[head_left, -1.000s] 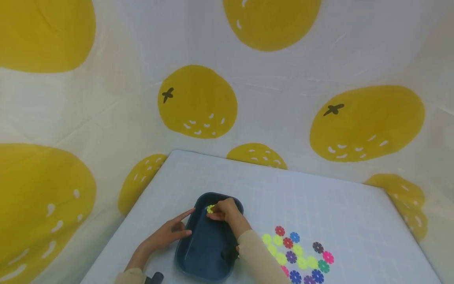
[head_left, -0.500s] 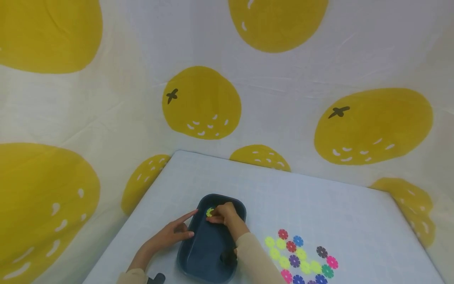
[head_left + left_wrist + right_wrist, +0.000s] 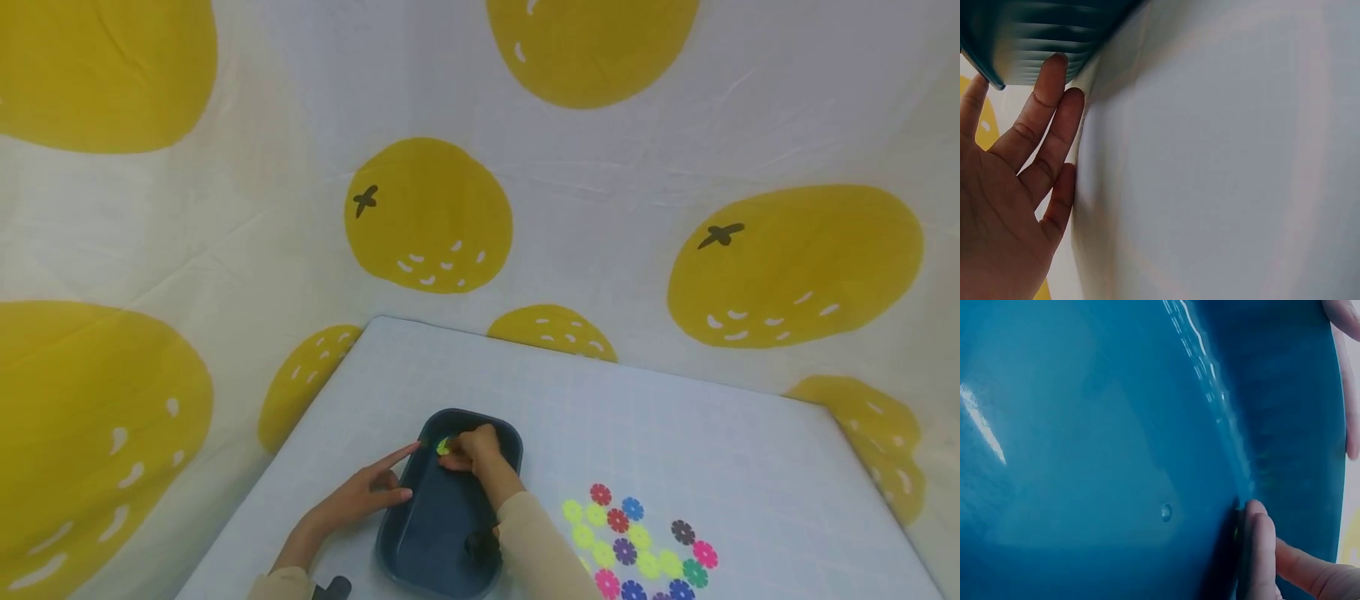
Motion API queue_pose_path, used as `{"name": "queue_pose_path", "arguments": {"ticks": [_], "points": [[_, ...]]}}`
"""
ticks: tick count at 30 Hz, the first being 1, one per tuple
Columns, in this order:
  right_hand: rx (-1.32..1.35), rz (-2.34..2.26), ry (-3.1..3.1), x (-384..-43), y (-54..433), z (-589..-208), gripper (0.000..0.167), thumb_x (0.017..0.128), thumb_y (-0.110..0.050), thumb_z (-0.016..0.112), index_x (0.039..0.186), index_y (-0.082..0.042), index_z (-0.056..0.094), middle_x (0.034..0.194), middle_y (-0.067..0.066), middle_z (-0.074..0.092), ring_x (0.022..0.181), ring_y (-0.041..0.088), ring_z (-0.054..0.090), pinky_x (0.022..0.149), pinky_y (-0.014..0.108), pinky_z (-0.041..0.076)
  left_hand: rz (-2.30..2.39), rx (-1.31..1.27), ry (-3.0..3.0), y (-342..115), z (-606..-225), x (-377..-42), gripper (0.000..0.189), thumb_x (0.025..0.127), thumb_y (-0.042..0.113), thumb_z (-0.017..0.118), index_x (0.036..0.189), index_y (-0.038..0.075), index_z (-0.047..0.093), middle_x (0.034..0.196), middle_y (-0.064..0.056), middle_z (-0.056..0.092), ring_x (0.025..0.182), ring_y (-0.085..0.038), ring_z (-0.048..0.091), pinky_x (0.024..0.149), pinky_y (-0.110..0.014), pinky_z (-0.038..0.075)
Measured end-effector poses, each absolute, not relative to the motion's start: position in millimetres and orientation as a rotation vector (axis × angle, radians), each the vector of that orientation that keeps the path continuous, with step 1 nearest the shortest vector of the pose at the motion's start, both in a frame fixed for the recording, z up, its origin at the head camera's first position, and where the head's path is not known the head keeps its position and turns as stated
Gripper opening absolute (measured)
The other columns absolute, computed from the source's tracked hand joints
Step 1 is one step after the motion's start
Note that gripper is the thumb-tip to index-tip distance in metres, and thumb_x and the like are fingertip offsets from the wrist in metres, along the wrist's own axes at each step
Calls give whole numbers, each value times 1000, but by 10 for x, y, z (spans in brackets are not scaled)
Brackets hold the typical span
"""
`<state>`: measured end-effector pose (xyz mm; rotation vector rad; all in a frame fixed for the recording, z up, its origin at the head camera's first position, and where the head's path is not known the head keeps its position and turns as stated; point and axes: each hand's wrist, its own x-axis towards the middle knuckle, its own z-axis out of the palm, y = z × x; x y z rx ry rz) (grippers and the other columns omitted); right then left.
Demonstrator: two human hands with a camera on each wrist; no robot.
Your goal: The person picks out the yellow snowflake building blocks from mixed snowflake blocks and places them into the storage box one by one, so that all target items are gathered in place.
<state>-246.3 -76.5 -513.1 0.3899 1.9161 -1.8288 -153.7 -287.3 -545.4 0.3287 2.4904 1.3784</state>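
Observation:
A dark blue tray with rounded corners and ribbed walls lies on the white table. Reaching into its far end, my right hand pinches a yellow-green snowflake disc near the far-left corner. From the right wrist, the fingertips sit where the floor meets the side wall, and the disc is mostly hidden behind them. My left hand is at the tray's left side, index finger and thumb straight against the rim. Other straight fingers reach up to the outer wall in the left wrist view.
Several snowflake discs in yellow, red, blue, purple, pink, green and black lie flat right of the tray, among them a black disc and a green disc. A white cloth printed with yellow fruit hangs behind the table.
My right hand has dipped slightly with the disc, which now shows narrower. The left hand keeps its place at the rim. The head view has shifted a little.

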Motion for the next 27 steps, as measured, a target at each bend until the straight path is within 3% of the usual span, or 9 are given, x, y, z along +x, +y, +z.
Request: {"name": "queue_pose_path", "arguments": {"ticks": [6, 12, 18, 20, 25, 27], "points": [[408, -1808, 2006, -2444, -715, -5064, 49, 90, 7, 60, 131, 25, 39, 73, 25, 69, 60, 30, 72, 52, 31, 56, 1376, 345, 2494, -2864, -5440, -1542, 70, 95, 36, 66, 156, 31, 31, 90, 1, 62, 93, -14, 57, 84, -40, 44], [422, -1778, 2063, -2463, -683, -5001, 44, 89, 8, 59, 127, 25, 45, 76, 28, 69, 63, 32, 73, 54, 30, 56, 1368, 366, 2503, -2872, -5413, -1571, 70, 95, 37, 66, 156, 32, 31, 90, 2, 62, 90, -12, 57, 86, -40, 44], [358, -1579, 2309, -2489, -678, -5004, 40, 85, -1, 68, 117, 21, 57, 97, 25, 70, 75, 26, 72, 79, 35, 57, 1377, 388, 2493, -2869, -5423, -1590, 71, 95, 36, 65, 156, 30, 30, 90, 2, 63, 89, -10, 57, 89, -44, 43], [319, -1580, 2311, -2490, -687, -5002, 36, 85, -3, 69, 113, 19, 61, 98, 25, 70, 76, 25, 72, 82, 35, 56, 1372, 378, 2489, -2866, -5439, -1589, 71, 95, 37, 65, 156, 30, 30, 91, 1, 63, 89, -11, 57, 88, -43, 43], [212, -1791, 2008, -2462, -709, -4886, 20, 92, -6, 65, 99, 12, 70, 87, 25, 73, 72, 26, 75, 64, 31, 58, 1351, 340, 2497, -2871, -5452, -1570, 71, 95, 38, 66, 156, 29, 31, 91, 0, 62, 89, -13, 55, 86, -42, 41], [131, -1826, 1925, -2426, -687, -4790, 21, 95, -9, 64, 99, 10, 71, 85, 23, 74, 72, 25, 75, 65, 33, 58, 1341, 321, 2506, -2881, -5437, -1556, 72, 94, 39, 66, 156, 29, 31, 91, 1, 62, 88, -13, 55, 86, -43, 41]]}}
